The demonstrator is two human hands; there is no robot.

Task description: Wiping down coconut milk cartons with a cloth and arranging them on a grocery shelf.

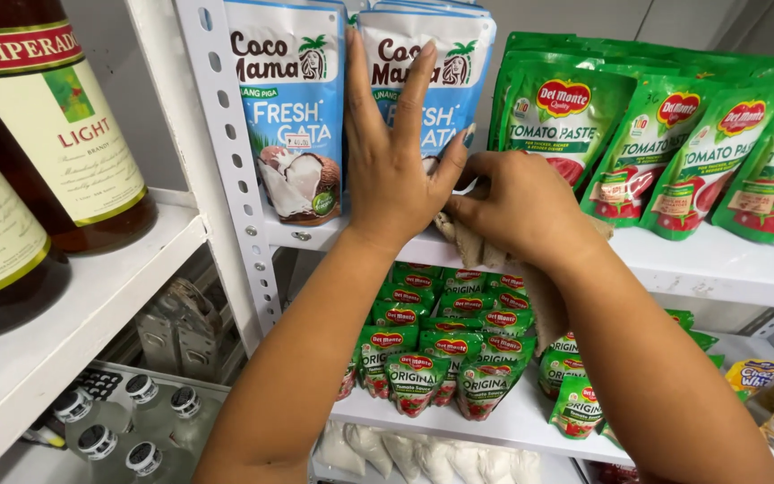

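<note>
The left hand lies flat, fingers spread, against the front of a blue and white pouch that stands upright on the white shelf, just beside a matching pouch. The right hand closes its grip on a beige cloth that hangs over the shelf edge. Green pouches stand to the right.

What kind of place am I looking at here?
Most likely a small grocery shop: white metal shelves carry rows of blue-and-white pouches, green pouches with red labels and big brown glass bottles. The left hand presses a blue pouch; the right hand grips a beige cloth.
</note>
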